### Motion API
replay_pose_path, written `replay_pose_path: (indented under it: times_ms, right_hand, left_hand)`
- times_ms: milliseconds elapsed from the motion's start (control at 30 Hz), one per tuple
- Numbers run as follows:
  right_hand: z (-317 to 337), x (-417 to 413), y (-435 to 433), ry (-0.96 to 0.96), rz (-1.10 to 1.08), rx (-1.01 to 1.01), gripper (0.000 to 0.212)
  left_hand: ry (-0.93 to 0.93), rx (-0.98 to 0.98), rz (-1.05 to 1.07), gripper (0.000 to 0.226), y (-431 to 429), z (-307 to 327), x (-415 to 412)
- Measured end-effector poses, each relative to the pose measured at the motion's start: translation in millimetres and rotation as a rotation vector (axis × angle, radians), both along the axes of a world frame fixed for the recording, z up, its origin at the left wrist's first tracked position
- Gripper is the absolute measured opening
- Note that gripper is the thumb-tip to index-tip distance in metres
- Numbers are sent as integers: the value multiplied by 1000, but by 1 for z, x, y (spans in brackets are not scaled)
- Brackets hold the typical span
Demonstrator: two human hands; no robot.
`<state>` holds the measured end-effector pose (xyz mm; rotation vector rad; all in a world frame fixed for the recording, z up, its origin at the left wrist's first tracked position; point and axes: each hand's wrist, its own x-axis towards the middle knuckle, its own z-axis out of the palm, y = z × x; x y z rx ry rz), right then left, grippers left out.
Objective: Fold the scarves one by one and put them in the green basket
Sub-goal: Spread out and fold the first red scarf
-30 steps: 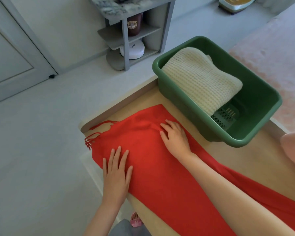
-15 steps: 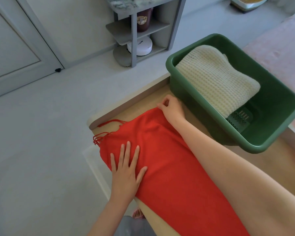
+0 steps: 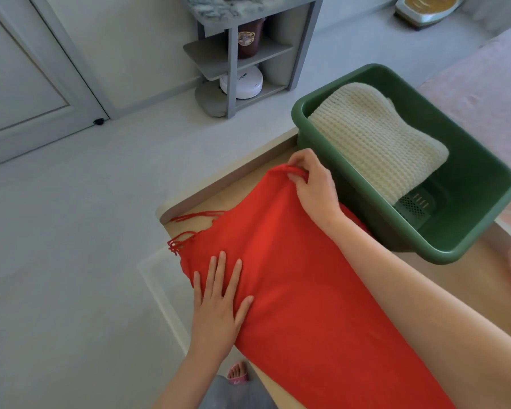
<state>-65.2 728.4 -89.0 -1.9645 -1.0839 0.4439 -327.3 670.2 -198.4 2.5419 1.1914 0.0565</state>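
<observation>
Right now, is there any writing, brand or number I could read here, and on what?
Nothing here can be read.
The dark jar on the grey shelf has a pale label, too blurred to read.
The white round device on the shelf below has a small dark mark, too small to read.
The red scarf and the green basket show no writing.

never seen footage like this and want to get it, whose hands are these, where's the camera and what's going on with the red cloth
There is no machine here. A person wears one wide-angle camera on the head, looking down at their own two bare hands, so this single picture shows roughly what they see. On the wooden table lies a red scarf with a fringe. The left hand rests flat on it, and the right hand pinches its far corner. Beside it stands a green basket with a folded cream knitted scarf inside.
</observation>
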Motion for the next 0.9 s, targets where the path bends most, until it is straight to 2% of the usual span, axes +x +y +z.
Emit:
replay_pose_path:
  times_ms: [67, 100, 200, 233, 333, 400, 467, 533, 600, 767, 900]
  right_hand:
    - [1, -6, -6, -113, -17, 100, 31]
    - [-6, -7, -9, -179, -37, 54, 40]
    - [-39, -10, -21, -414, -95, -342, 72]
    - [-46, -11, -25, -450, -111, -388, 74]
    - [-53, -18, -33, -528, -20, -309, 59]
    - [-58, -25, -39, -531, 136, -360, 56]
    - [-67, -28, -46, -509, 252, -529, 62]
    - [-78, -29, -55, -536, 293, -689, 66]
    - [-82, -27, -63, -572, 269, -754, 68]
    - [-83, -24, -61, -528, 202, -798, 69]
    - [-70, -34, -67, -403, 169, -583, 70]
  left_hand:
    - [-11, -3, 28, 67, 5, 1, 2]
    - [-11, -5, 31, 67, 8, 2, 4]
    - [-6, -4, 25, 69, 11, 2, 8]
    - [-3, 2, 26, 70, 12, 2, 9]
    - [-6, 23, 49, 71, 15, 2, 9]
    - [-15, 18, 76, 71, 19, 1, 9]
    - [-7, 12, 87, 71, 22, 0, 9]
    - [8, 21, 79, 71, 24, -1, 8]
    - [16, 31, 54, 71, 28, -2, 8]
    - [52, 70, 5, 74, 61, -3, 20]
    - [48, 72, -35, 80, 90, -3, 19]
